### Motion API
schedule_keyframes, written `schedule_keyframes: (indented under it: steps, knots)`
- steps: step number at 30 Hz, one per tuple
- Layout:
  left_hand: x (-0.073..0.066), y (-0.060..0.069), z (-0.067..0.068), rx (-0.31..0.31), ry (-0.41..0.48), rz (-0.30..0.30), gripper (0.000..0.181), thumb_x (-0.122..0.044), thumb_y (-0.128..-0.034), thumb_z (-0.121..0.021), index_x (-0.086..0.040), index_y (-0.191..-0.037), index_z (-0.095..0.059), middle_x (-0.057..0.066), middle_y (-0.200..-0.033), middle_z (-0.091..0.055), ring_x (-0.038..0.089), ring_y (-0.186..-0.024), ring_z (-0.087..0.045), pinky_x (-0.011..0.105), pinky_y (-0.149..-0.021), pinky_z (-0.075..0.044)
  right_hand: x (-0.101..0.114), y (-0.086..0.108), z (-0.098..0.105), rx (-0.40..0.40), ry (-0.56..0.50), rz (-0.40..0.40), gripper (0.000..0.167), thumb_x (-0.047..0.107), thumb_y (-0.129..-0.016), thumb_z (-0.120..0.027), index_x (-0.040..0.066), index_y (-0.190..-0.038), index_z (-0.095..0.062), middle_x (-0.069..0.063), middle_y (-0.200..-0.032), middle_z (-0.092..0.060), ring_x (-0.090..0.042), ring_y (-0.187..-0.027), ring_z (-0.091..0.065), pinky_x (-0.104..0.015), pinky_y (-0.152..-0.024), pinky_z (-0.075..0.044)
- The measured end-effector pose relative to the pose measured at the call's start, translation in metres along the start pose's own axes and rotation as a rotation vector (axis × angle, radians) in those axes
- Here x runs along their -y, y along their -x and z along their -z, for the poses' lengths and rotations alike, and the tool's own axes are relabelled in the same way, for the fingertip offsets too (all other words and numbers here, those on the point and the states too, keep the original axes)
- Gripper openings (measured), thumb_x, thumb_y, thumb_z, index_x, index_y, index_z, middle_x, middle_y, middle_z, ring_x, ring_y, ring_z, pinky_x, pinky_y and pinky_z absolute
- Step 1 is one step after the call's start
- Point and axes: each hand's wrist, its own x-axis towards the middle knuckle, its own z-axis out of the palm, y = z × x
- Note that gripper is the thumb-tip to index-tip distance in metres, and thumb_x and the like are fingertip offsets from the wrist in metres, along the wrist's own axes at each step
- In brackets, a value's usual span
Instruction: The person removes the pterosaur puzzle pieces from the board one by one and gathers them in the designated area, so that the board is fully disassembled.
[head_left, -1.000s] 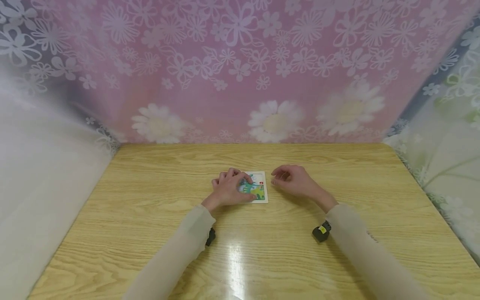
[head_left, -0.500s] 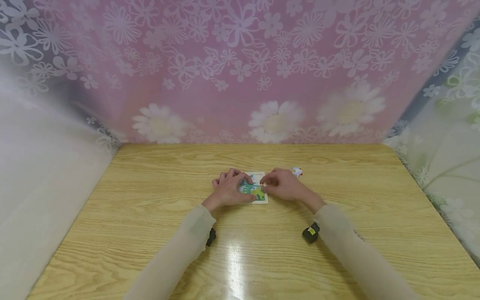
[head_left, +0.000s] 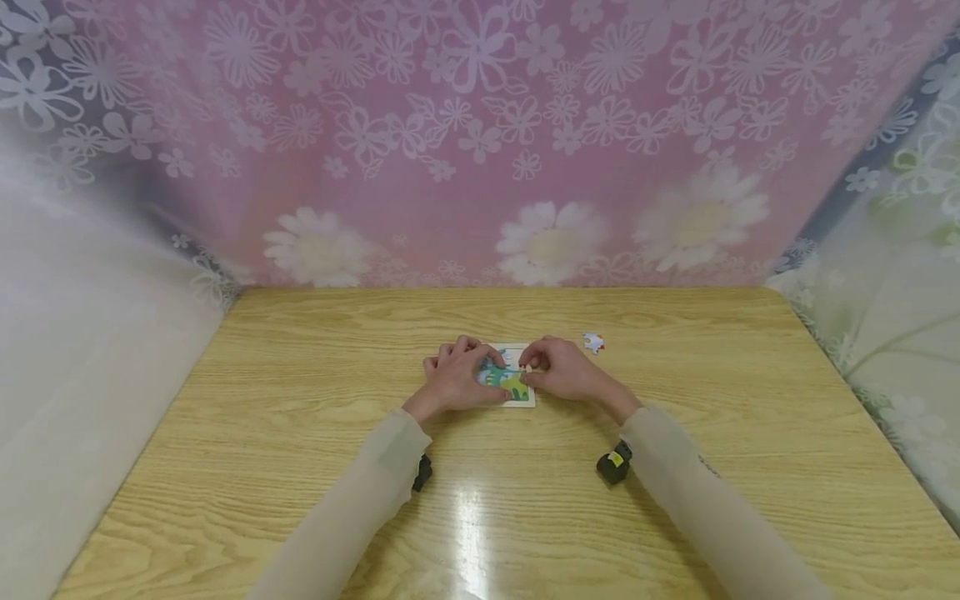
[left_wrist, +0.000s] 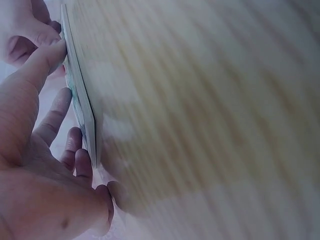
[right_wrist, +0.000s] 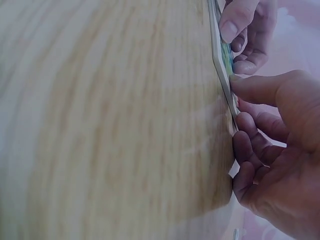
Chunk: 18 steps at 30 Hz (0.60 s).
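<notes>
A small jigsaw puzzle [head_left: 516,387] in a white frame lies flat on the table, with a green and blue picture. My left hand [head_left: 456,379] rests on its left part, thumb and index finger spread and touching the top; the other fingers lie at the left edge. My right hand [head_left: 568,369] is at the puzzle's right edge, thumb and index finger close together around a small piece with a red mark. The fingers mostly hide that piece. In the right wrist view, the right thumb [right_wrist: 255,88] touches the puzzle frame [right_wrist: 219,60].
A loose puzzle piece [head_left: 593,342], white-blue with red, lies on the wooden table [head_left: 337,350] beyond my right hand. A pink flowered curtain [head_left: 450,167] stands behind the table's far edge. Pale curtains flank both sides.
My right hand has moved left to the puzzle's right edge, bringing thumb and index finger onto it. The loose piece behind it has come into view. The left hand stays in place.
</notes>
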Motion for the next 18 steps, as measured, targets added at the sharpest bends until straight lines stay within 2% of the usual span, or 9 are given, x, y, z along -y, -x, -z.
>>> schedule_keyframes:
  steps: [10,18]
  knots:
    - [-0.0012,-0.0009,-0.0009,-0.003,-0.002,0.020,0.038,-0.053,-0.0843,-0.077,-0.036,-0.116,-0.064,0.001,-0.146,-0.043,0.035,-0.128,-0.036,0.053,-0.095,-0.022,-0.0013,-0.0009,-0.0016,0.002,-0.097,-0.036,0.016,0.016,-0.093,-0.073,0.010,-0.107,-0.067,-0.005,-0.097,-0.067,-0.016,-0.087,-0.060,-0.033,-0.080,-0.047]
    - [-0.0057,0.0010,0.0004,-0.008,0.002,0.030,0.038,-0.051,-0.0841,-0.079,-0.034,-0.115,-0.065,0.002,-0.146,-0.043,0.036,-0.129,-0.036,0.054,-0.095,-0.022,-0.0007,-0.0004,-0.0022,-0.051,-0.177,-0.037,0.007,0.012,-0.095,-0.069,0.009,-0.101,-0.070,-0.006,-0.090,-0.071,-0.014,-0.081,-0.063,-0.032,-0.078,-0.050]
